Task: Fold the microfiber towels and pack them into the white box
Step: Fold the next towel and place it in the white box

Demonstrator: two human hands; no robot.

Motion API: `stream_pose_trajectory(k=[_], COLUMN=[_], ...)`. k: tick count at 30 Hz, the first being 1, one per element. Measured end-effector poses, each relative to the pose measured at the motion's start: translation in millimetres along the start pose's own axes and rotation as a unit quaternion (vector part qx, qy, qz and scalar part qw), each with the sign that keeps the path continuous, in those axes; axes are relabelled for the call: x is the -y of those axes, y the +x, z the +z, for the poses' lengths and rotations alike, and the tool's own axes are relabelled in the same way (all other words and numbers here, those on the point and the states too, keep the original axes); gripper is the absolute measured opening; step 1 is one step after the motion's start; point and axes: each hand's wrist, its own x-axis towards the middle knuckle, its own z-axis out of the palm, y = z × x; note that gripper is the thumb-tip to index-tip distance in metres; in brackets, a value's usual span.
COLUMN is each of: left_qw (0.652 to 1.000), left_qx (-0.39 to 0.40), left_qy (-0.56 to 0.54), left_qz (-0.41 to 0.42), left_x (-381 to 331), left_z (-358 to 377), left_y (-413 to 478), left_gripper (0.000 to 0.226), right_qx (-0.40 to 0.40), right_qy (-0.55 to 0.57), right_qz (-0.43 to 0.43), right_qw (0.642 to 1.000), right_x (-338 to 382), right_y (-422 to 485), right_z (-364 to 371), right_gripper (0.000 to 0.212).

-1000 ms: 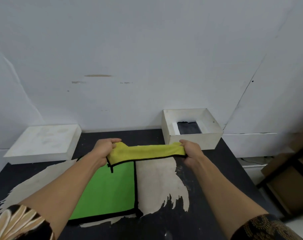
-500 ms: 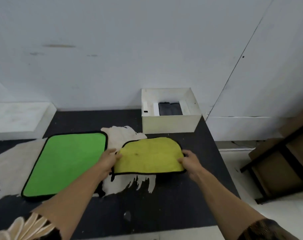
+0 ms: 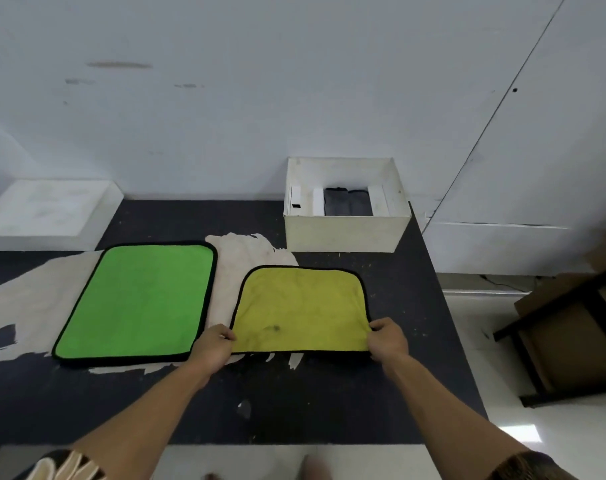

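Head: yellow towel (image 3: pixel 299 306) beside green towel (image 3: pixel 138 299)

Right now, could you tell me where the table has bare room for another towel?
Free: the far strip behind the green towel, left of the white box; the near edge before both towels. Crowded: around the yellow towel.

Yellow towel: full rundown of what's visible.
The yellow towel is a fuzzy, microfiber-looking cloth with black piping and rounded far corners, marked by a dark smudge near its front edge. It lies flat on the black table, right of the green towel and apart from it, in front of the white box. The left hand pinches its near left corner, the right hand its near right corner.
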Motion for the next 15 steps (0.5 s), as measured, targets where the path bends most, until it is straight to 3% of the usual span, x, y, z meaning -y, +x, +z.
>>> stream_pose_trajectory(k=[3, 10, 13, 15], left_qw=[0.997, 0.993, 0.989, 0.976], left_qx=[0.069, 0.114, 0.12, 0.103], left_qy=[0.015, 0.033, 0.084, 0.182], left_qz=[0.01, 0.022, 0.03, 0.066], left_x=[13.7, 23.8, 26.1, 23.9], left_z=[3.9, 9.9, 9.4, 7.2], left_y=[-3.4, -11.5, -13.2, -19.1], left_gripper=[0.044, 0.041, 0.04, 0.039], right_qx=[0.005, -0.012, -0.007, -0.032], right_qy=[-0.032, -0.113, -0.164, -0.262], right_qz=[-0.006, -0.043, -0.064, -0.123], right_qw=[0.999, 0.993, 0.984, 0.957], right_x=[-10.2, -17.3, -19.8, -18.8], right_y=[-4.3, -16.6, -24.5, -31.1], right_z=[-2.1, -3.6, -4.0, -4.1], right_gripper=[0.035, 0.04, 0.04, 0.038])
